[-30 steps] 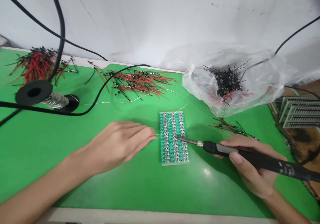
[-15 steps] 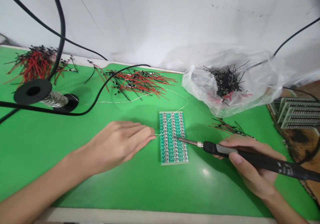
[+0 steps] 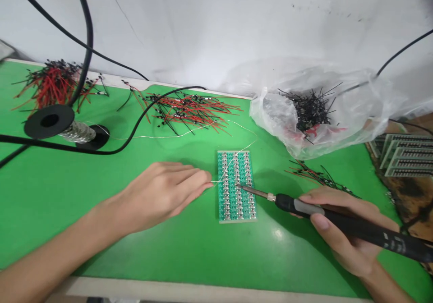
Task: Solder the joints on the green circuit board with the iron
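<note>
1. On the desk point(image 3: 162, 258), between left hand point(image 3: 169, 190) and right hand point(image 3: 352, 249), find the circuit board point(image 3: 232, 199): flat, rectangular, teal, lined with shiny metal joints.
2. Just left of the circuit board, note left fingertips pressed together, pinching thin, silvery wire point(image 3: 155, 136).
3. Right of the circuit board, note right fingers wrapped pen-style around the smooth, tapering soldering iron point(image 3: 358, 226), with its metal tip point(image 3: 255, 191) at the middle row; impossible to tell contact from hovering.
4. To work well, steady the wrist, slant the metal tip low, heat one joint squarely and feed wire there, minding the strand crossing the circuit board.
5. Beyond the circuit board and slightly left, notice stiff red-and-black leads point(image 3: 199, 107); well left, a black-flanged spool point(image 3: 79, 132) wound with glossy turns.
6. Beyond and right of the circuit board, notice a crinkled, translucent bag point(image 3: 277, 113) holding dark leads point(image 3: 313, 109).
</note>
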### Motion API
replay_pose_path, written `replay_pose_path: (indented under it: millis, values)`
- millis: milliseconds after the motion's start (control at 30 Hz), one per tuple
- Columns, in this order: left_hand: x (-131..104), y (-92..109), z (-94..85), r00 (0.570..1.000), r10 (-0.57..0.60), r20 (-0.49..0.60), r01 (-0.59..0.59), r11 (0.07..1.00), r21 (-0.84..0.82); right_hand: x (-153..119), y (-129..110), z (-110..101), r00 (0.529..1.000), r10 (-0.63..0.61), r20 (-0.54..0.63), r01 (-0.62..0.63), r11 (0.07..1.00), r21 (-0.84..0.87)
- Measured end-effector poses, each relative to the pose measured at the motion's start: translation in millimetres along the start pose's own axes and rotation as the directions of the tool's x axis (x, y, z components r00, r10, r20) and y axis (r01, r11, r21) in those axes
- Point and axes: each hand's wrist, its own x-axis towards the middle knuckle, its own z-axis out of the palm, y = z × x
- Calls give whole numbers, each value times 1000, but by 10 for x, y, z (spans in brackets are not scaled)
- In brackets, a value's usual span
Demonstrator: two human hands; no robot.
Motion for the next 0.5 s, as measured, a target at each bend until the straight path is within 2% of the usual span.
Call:
replay_pose_path:
  millis: [200,367,500]
  values:
    - [5,-14,17,1000,18,-21,-18,1000,17,11,-78,26,998,-68,16,69,993,-100]
    - [-10,-13,11,1000,-4,-6,4,1000,5,53,-179,84,992,-123,-29,117,982,-149]
    - [-15,-9,16,1000,-15,-14,15,1000,-5,-6,-130,55,994,-74,-84,64,991,-117]
